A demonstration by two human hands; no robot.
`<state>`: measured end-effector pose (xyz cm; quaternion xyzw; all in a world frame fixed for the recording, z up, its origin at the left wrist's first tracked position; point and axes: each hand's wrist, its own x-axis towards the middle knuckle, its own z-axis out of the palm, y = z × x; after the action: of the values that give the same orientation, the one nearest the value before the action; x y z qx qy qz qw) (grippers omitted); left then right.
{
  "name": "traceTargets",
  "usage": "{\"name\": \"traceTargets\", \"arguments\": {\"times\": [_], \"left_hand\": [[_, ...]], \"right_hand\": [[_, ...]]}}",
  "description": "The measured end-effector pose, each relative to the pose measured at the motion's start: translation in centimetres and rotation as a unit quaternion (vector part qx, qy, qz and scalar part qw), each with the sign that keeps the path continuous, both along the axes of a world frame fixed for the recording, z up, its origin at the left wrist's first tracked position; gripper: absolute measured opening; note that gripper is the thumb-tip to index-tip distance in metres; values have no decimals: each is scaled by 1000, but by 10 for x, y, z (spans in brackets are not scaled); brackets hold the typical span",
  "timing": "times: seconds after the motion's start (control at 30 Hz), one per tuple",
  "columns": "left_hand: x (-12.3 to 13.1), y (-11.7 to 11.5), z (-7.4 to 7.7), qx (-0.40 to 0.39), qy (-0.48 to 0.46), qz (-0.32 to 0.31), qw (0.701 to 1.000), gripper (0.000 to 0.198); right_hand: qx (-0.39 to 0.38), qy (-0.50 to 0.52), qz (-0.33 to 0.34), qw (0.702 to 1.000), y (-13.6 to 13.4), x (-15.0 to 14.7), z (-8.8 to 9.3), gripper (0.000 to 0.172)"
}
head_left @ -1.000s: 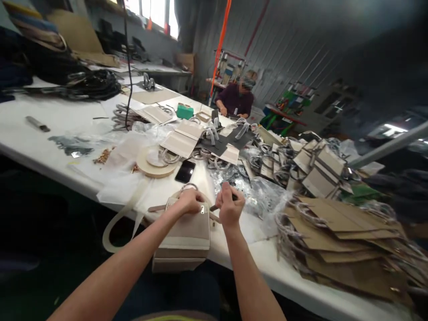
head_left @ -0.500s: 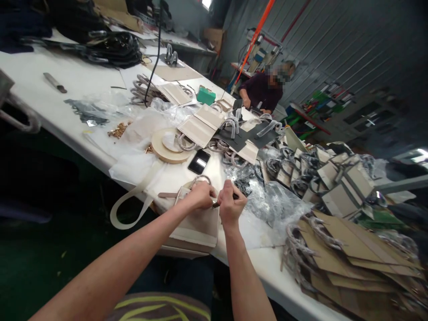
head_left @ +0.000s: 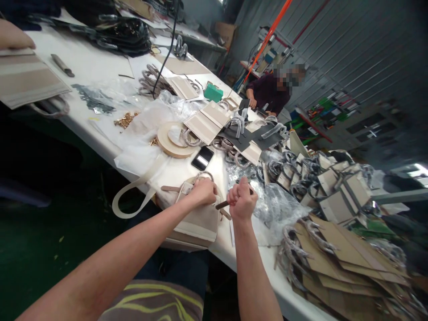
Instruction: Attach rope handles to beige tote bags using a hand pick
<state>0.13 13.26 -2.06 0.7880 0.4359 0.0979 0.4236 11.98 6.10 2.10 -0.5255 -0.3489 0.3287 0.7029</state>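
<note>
A beige bag panel [head_left: 199, 227] with a wrapped loop handle [head_left: 204, 174] lies at the table's front edge, close to my body. My left hand [head_left: 203, 191] is closed on its upper part, fingertips bent down and partly hidden. Just right of it, my right hand [head_left: 243, 200] is wrapped round a dark stick-shaped hand tool [head_left: 222, 205]. The tool's end points left toward my left fingers, a small gap apart from them. Brown strap ends [head_left: 170, 189] stick out on both sides of the panel.
Behind the panel lie a phone [head_left: 202, 158], a tape roll [head_left: 174, 140] and brass-coloured fittings [head_left: 125, 120]. Bag panels [head_left: 354, 254] are stacked at right beside crumpled plastic [head_left: 277, 205]. Another person's hand [head_left: 15, 35] holds a panel at far left; a co-worker [head_left: 270, 93] sits across.
My right hand has moved right and pulled the tool back from my left fingers. My left hand stays on the panel. Another person's hand with a panel has come in at left.
</note>
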Motion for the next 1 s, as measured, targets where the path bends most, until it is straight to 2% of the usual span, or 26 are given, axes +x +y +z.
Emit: {"name": "traceTargets", "arguments": {"times": [0.1, 0.23, 0.37, 0.43, 0.5, 0.6, 0.67, 0.87, 1.0], "left_hand": [[-1, 0, 1, -7, 21, -5, 1000, 37], [-2, 1, 3, 4, 18, -18, 1000, 38], [-5, 1, 3, 5, -9, -32, 999, 31], [-5, 1, 2, 5, -17, -36, 999, 29], [-4, 2, 0, 6, -19, -33, 999, 30], [-2, 2, -3, -2, -7, -27, 1000, 37], [-2, 3, -3, -6, 0, -29, 1000, 41], [-7, 1, -3, 22, -31, -49, 998, 33], [-5, 0, -5, 21, -15, -40, 999, 35]], "right_hand": [[-41, 30, 14, 999, 6, -2, -6, 75], [-99, 85, -8, 991, 32, 9, -19, 73], [-223, 159, -8, 962, 60, 24, -25, 66], [-245, 168, 19, 955, 63, 28, -22, 67], [-192, 143, 33, 970, 56, 26, -15, 71], [-65, 54, 7, 996, 35, 14, -6, 74], [-24, -8, -15, 1000, 22, 3, -5, 73], [-39, -130, -56, 989, 3, -18, -20, 69], [-44, -135, -41, 989, 8, -11, -16, 69]]}}
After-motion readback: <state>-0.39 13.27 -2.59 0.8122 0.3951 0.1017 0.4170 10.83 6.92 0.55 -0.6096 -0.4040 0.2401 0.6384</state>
